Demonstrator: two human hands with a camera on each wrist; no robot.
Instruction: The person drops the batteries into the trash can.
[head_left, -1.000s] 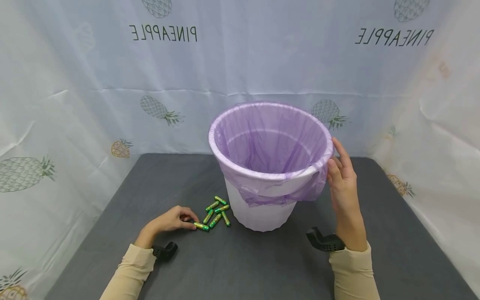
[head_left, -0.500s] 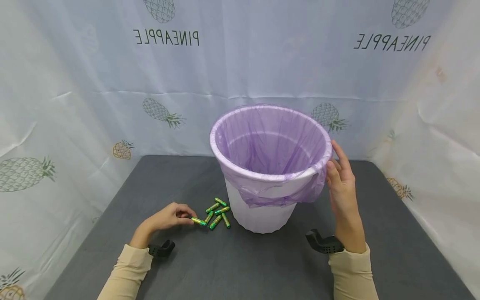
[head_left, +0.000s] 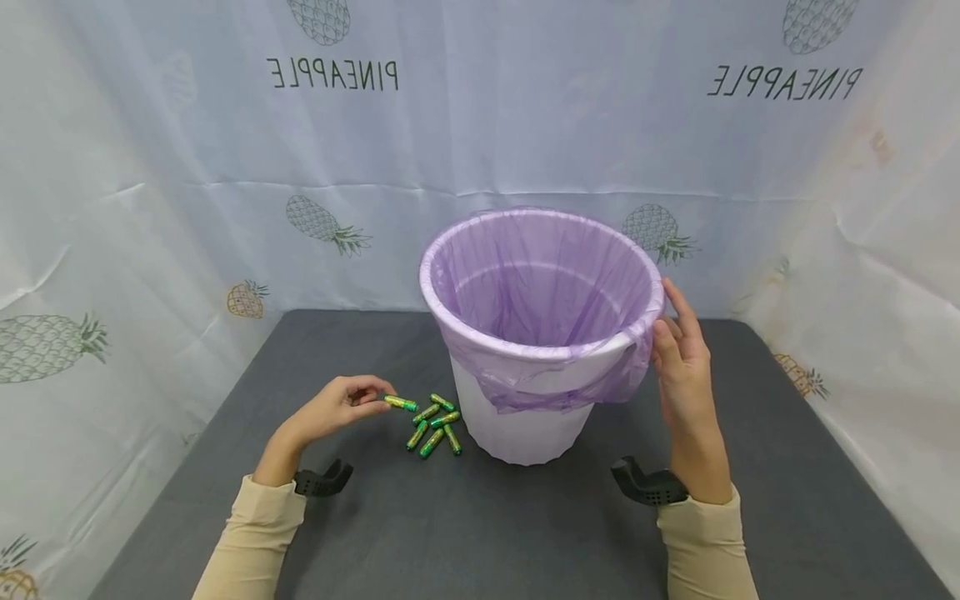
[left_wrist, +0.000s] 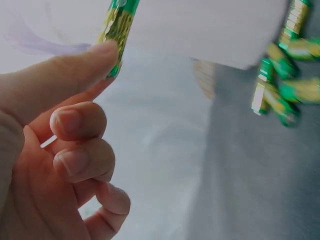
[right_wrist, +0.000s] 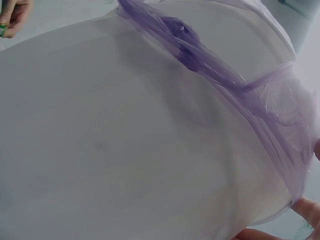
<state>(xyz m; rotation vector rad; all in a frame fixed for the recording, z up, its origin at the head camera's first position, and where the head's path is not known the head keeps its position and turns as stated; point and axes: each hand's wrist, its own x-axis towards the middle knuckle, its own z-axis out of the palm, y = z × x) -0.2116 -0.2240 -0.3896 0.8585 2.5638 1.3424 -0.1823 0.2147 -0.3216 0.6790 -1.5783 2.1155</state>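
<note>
Your left hand (head_left: 333,408) pinches one green battery (head_left: 401,403) between thumb and forefinger, lifted just clear of the grey table (head_left: 465,533); the other fingers are curled. Four more batteries (head_left: 433,425) lie in a loose heap at about 4 o'clock from that hand, beside the foot of the white bin (head_left: 517,425). Your right hand (head_left: 682,367) rests with straight fingers against the bin's rim at its 3 o'clock side, touching the purple liner (head_left: 540,283); the thumb seems to press the liner, though the wrist view is too close to confirm.
</note>
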